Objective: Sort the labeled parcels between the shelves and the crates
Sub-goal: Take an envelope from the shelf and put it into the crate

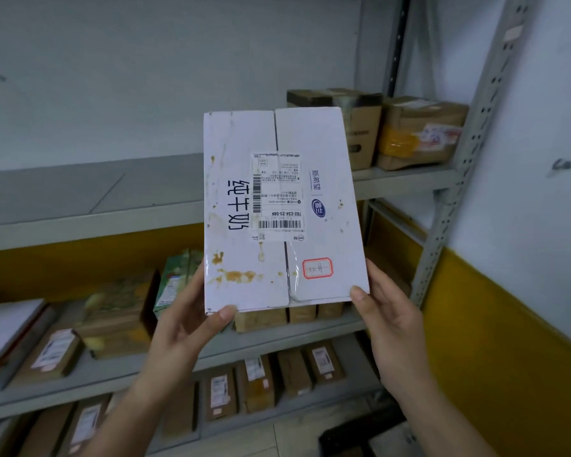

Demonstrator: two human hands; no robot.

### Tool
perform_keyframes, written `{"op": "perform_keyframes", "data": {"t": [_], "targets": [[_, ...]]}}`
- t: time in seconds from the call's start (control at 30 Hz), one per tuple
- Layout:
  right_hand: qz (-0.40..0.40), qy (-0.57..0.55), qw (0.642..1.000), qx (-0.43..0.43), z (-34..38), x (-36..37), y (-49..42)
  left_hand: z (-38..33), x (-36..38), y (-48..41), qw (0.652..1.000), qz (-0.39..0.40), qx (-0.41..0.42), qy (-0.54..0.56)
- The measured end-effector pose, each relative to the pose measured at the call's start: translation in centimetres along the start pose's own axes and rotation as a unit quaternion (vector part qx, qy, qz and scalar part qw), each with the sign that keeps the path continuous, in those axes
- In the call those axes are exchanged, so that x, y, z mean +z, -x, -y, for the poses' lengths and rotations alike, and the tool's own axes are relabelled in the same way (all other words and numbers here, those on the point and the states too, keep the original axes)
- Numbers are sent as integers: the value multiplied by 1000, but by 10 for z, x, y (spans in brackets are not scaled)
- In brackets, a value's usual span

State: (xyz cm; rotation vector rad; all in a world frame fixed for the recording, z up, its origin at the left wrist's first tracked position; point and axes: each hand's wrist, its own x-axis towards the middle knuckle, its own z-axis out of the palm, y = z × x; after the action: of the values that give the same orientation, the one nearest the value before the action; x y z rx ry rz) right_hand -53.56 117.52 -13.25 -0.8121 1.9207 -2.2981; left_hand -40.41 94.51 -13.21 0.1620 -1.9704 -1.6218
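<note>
White cardboard, stained with brownish blotches, makes up the parcel held up in front of the grey metal shelving. Its long axis runs nearly vertical, the top leaning slightly away and a touch to the left, the broad face turned toward the person. The left hand clasps the lower left corner, thumb pressed on the front face; the right hand grips the lower right corner likewise, so both sets of fingers are closed around the box. A shipping label sits upside down across the centre seam, with barcodes and the code "702-C34-23-58K" legible. Large dark Chinese characters run sideways beside it, and a small red-bordered sticker carries handwriting too faint to read. Brown boxes rest on the shelf behind.
</note>
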Motion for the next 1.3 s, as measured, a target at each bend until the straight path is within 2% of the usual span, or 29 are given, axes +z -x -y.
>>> {"op": "perform_keyframes", "data": {"t": [0.4,0.6,0.73,0.93,1.17,1.3], "targets": [[-72,21,997,22,5,-52,45,3,52,15,998,53,-1,33],[-215,34,975,54,-14,-101,92,15,108,7,982,188,-23,24],[-306,38,946,103,-31,-126,125,38,153,-2,958,272,-76,43],[-430,62,886,163,-60,-146,174,92,219,-11,895,418,-147,49],[-530,82,806,250,-93,-156,228,163,291,-8,772,592,-228,30],[-575,66,755,308,-121,-148,261,197,322,12,703,661,-263,1]]}}
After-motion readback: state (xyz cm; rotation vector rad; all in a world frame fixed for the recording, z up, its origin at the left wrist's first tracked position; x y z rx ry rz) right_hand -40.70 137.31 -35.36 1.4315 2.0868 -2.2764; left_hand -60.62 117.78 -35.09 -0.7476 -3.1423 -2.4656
